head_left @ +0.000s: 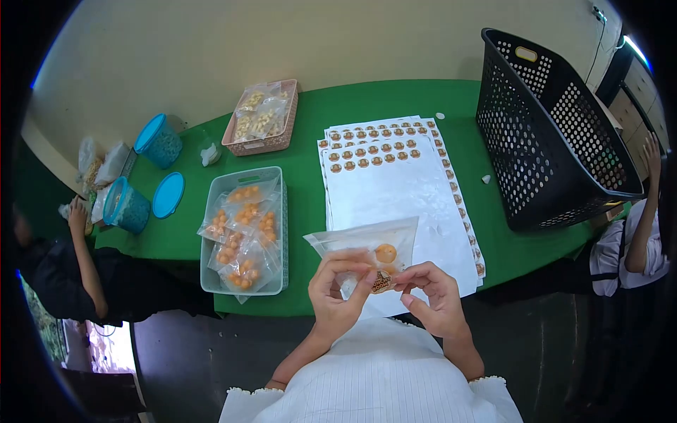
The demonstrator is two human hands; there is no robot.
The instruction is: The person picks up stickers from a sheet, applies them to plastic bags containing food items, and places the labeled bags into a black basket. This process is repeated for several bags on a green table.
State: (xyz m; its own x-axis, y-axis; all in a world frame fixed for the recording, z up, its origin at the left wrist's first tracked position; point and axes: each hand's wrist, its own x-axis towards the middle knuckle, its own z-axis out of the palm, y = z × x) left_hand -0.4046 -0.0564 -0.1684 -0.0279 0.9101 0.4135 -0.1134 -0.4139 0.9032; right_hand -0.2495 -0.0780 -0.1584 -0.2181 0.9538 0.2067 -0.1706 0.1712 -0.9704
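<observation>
Close in front of my body, a clear plastic bag (338,240) with round orange snacks inside is held up over the sticker sheets. My left hand (337,289) is closed on the bag, its thumb pressing by a small brown round sticker (381,281) on the bag's face. From the other side, the thumb and index finger of my right hand (436,302) curl in, with the index fingertip at the sticker's right edge. Under the bag lie white sheets (388,183) with rows of the same brown stickers along their top and right side.
Left of the sheets, a pale basket (284,240) holds several bags of orange snacks. Behind it stands a pink basket (261,146) of bagged pale snacks. Blue-lidded tubs (159,144) sit farther left, a tall black crate (536,141) at right. People are at both sides.
</observation>
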